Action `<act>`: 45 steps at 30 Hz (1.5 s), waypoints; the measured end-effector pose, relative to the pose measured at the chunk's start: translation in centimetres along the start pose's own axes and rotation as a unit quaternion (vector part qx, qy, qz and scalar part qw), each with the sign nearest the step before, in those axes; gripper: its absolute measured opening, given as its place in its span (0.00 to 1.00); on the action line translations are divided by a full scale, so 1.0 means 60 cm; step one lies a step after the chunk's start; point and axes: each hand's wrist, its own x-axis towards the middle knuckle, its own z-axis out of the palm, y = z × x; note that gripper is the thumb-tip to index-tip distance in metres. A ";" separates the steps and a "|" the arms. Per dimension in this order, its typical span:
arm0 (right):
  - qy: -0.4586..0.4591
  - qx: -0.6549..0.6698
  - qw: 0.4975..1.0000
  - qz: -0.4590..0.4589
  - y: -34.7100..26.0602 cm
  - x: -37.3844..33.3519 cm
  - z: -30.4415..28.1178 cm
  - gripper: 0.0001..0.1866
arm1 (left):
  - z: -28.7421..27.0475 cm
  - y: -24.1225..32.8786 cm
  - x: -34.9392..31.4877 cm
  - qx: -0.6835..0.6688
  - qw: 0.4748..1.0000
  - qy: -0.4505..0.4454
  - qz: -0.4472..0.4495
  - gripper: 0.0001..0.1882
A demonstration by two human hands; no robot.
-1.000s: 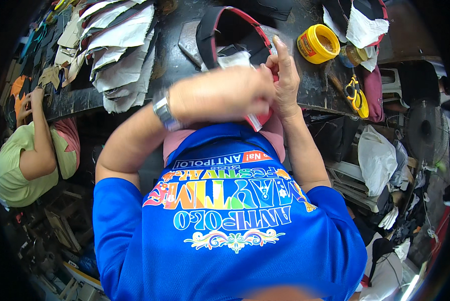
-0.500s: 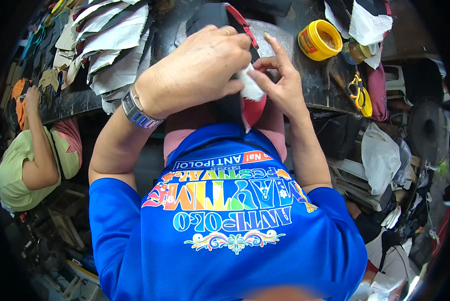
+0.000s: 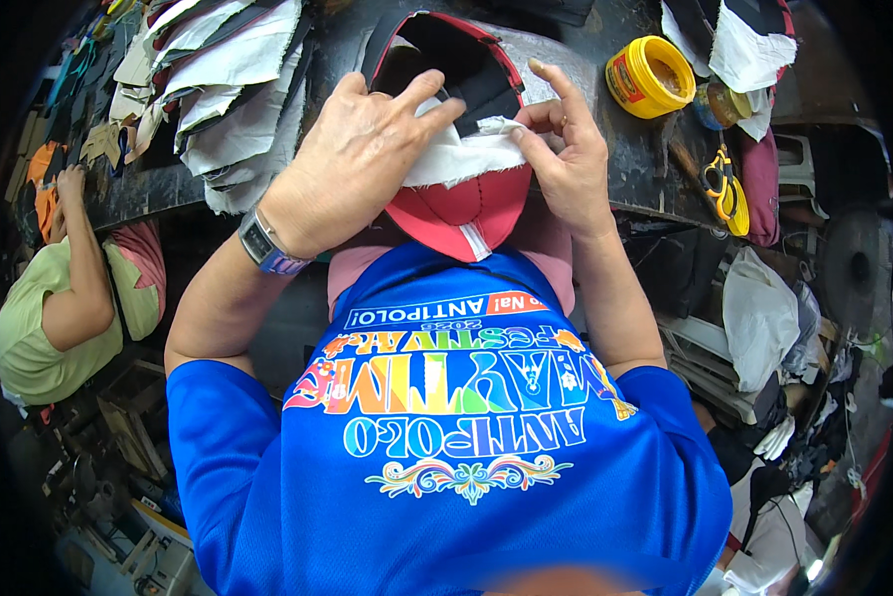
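In front of me is a red and black shoe upper (image 3: 448, 211), its toe pointing toward my body and its black inside facing up. White lining cloth (image 3: 466, 162) with a frayed edge lies across its middle. My left hand (image 3: 352, 159) is over the left side of the cloth, index and middle fingers stretched apart; the index fingertip is blurred and the thumb hidden. On the right side, my right hand (image 3: 568, 159) pinches the cloth's edge between thumb and fingers, with one finger raised. A narrow white strip runs down the red toe.
The dark worktable (image 3: 645, 169) holds a stack of white-lined pieces (image 3: 233, 74) at left. At right stand an open yellow tub (image 3: 655, 77) and a small jar (image 3: 715, 104), with yellow-handled scissors (image 3: 725, 189) by the edge. A person in light green (image 3: 54, 328) works at far left.
My left hand has moved left, its fingers spreading. The shoe upper has come into fuller view, showing its black inside and red toe. The white cloth now lies spread wider across it.
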 end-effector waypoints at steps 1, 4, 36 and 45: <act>-0.003 -0.011 1.000 -0.001 -0.002 0.003 -0.002 0.38 | -0.001 -0.001 0.002 -0.006 0.999 -0.043 0.003 0.17; -0.045 -0.090 0.995 -0.025 -0.005 0.004 -0.008 0.41 | -0.002 0.003 0.008 -0.029 0.998 0.027 0.057 0.07; 0.035 -0.050 0.998 -0.018 0.027 0.019 -0.006 0.35 | 0.035 0.024 0.028 -0.206 0.976 -0.075 0.013 0.21; -0.041 -0.138 0.954 -0.262 -0.018 -0.031 -0.019 0.52 | 0.028 -0.033 0.119 -0.148 0.973 -0.151 0.091 0.22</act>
